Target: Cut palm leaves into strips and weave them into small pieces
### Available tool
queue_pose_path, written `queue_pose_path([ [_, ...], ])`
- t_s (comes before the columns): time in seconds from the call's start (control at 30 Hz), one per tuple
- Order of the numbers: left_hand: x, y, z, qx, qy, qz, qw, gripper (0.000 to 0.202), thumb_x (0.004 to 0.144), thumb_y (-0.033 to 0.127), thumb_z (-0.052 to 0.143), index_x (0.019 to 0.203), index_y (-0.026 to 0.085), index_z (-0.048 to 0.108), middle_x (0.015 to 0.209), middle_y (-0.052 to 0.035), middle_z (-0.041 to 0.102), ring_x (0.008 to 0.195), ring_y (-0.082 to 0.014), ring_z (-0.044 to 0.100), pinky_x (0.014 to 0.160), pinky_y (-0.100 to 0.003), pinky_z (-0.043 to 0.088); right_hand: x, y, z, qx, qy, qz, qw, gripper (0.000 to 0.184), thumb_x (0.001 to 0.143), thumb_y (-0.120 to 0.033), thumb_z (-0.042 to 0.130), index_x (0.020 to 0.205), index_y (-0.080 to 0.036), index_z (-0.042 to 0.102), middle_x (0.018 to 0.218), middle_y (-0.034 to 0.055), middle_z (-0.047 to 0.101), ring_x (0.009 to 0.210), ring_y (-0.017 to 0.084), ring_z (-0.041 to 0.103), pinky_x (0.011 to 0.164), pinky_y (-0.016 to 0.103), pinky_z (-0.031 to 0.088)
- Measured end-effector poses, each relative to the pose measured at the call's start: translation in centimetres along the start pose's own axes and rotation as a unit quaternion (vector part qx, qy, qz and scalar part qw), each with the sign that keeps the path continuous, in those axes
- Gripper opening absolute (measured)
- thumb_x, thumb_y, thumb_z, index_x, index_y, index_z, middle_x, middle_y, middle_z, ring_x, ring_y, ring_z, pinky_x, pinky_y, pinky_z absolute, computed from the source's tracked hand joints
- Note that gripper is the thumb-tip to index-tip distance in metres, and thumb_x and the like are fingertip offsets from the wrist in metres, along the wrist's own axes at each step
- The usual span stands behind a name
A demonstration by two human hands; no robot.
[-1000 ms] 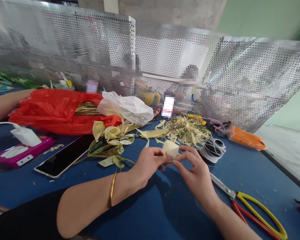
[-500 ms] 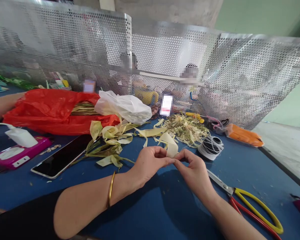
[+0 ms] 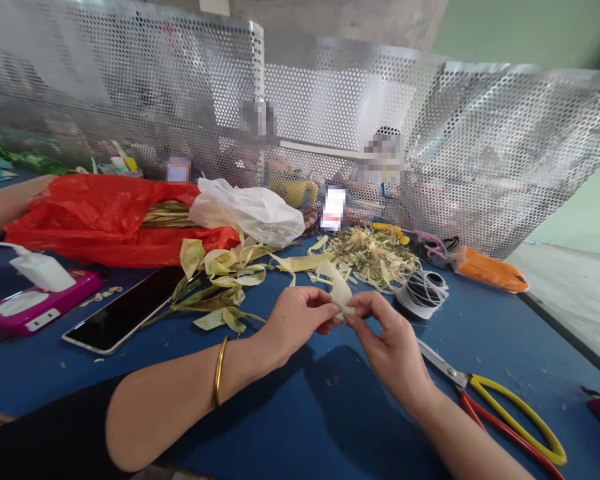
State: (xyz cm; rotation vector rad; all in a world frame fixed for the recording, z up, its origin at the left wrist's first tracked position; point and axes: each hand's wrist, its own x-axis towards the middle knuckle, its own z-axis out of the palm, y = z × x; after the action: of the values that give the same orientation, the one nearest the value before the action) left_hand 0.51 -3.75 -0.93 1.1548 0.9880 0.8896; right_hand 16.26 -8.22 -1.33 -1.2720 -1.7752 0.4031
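Observation:
My left hand [image 3: 296,321] and my right hand [image 3: 391,340] meet above the blue table [image 3: 290,413], both pinching one pale leaf strip [image 3: 338,288] between thumb and fingers. The strip curls upward from the pinch. A gold bangle [image 3: 220,371] sits on my left wrist. Just beyond the hands lie loose yellow-green leaf strips [image 3: 226,268] and a heap of shredded leaf trimmings [image 3: 373,256].
Yellow-and-red handled scissors [image 3: 500,408] lie right of my right hand, a spool of thread [image 3: 423,292] beyond it. A phone [image 3: 121,313], a pink power bank with charger [image 3: 36,296], red bag [image 3: 100,217] and white bag [image 3: 250,212] lie left. A perforated metal screen [image 3: 430,153] backs the table. Another person's arm [image 3: 5,204] is far left.
The folded, blocky piece of strip between my fingers has opened into a longer curling strip, and my hands have shifted slightly while keeping the pinch.

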Motion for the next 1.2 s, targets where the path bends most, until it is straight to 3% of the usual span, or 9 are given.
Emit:
queue_pose_path([
  [0.17, 0.1, 0.0, -0.2, -0.06, -0.025, -0.035, 0.997, 0.008, 0.068, 0.021, 0.068, 0.067, 0.014, 0.065, 0.06, -0.0011, 0.065, 0.05, -0.0096, 0.055, 0.055, -0.023, 0.047, 0.1, -0.2, -0.5, -0.034, -0.039, -0.091, 0.994, 0.023, 0.094, -0.016, 0.046, 0.095, -0.024, 0.067, 0.083, 0.0036, 0.06, 0.075, 0.015, 0.059, 0.067, 0.026, 0.047],
  [0.33, -0.1, 0.2, -0.3, -0.108, -0.027, -0.074, 0.991, 0.007, 0.062, 0.017, 0.069, 0.066, 0.013, 0.065, 0.057, -0.0007, 0.062, 0.05, -0.0093, 0.055, 0.053, -0.022, 0.046, 0.1, 0.1, -0.3, -0.059, -0.017, -0.132, 0.989, 0.016, 0.089, -0.014, 0.056, 0.098, -0.024, 0.065, 0.089, 0.0046, 0.065, 0.083, 0.018, 0.062, 0.074, 0.029, 0.049],
  [0.6, 0.0, 0.4, -0.5, -0.138, -0.059, -0.105, 0.983, 0.011, 0.061, 0.02, 0.072, 0.064, 0.013, 0.065, 0.057, -0.0001, 0.061, 0.05, -0.009, 0.053, 0.052, -0.022, 0.047, 0.4, 0.1, -0.6, -0.11, 0.003, -0.172, 0.979, 0.015, 0.092, -0.015, 0.055, 0.092, -0.026, 0.066, 0.086, 0.0031, 0.067, 0.084, 0.018, 0.062, 0.078, 0.032, 0.047],
  [0.7, 0.0, 0.3, -0.5, -0.131, -0.064, -0.099, 0.984, 0.014, 0.061, 0.022, 0.075, 0.066, 0.013, 0.065, 0.059, -0.001, 0.063, 0.052, -0.0096, 0.055, 0.053, -0.021, 0.047, 0.3, 0.0, -0.6, -0.094, 0.011, -0.141, 0.985, 0.013, 0.092, -0.018, 0.055, 0.088, -0.025, 0.065, 0.084, 0.0023, 0.067, 0.084, 0.018, 0.062, 0.079, 0.031, 0.046],
  [0.93, -0.1, -0.2, 0.0, -0.049, -0.031, 0.015, 0.998, 0.013, 0.07, 0.027, 0.073, 0.069, 0.015, 0.067, 0.064, -0.0027, 0.068, 0.063, -0.0127, 0.062, 0.059, -0.022, 0.049, 0.2, 0.4, 0.0, 0.003, 0.008, 0.051, 0.999, 0.01, 0.089, -0.024, 0.057, 0.081, -0.021, 0.061, 0.078, 0.0017, 0.067, 0.075, 0.017, 0.062, 0.07, 0.027, 0.046],
  [1.2, 0.1, -0.6, 0.1, -0.006, -0.025, 0.047, 0.999, 0.01, 0.072, 0.025, 0.071, 0.071, 0.015, 0.069, 0.064, -0.0014, 0.067, 0.061, -0.0115, 0.059, 0.06, -0.022, 0.048, 0.3, -0.1, 0.3, 0.088, 0.016, 0.14, 0.986, 0.013, 0.081, -0.028, 0.062, 0.072, -0.019, 0.061, 0.071, 0.0018, 0.066, 0.069, 0.017, 0.061, 0.064, 0.026, 0.046],
])
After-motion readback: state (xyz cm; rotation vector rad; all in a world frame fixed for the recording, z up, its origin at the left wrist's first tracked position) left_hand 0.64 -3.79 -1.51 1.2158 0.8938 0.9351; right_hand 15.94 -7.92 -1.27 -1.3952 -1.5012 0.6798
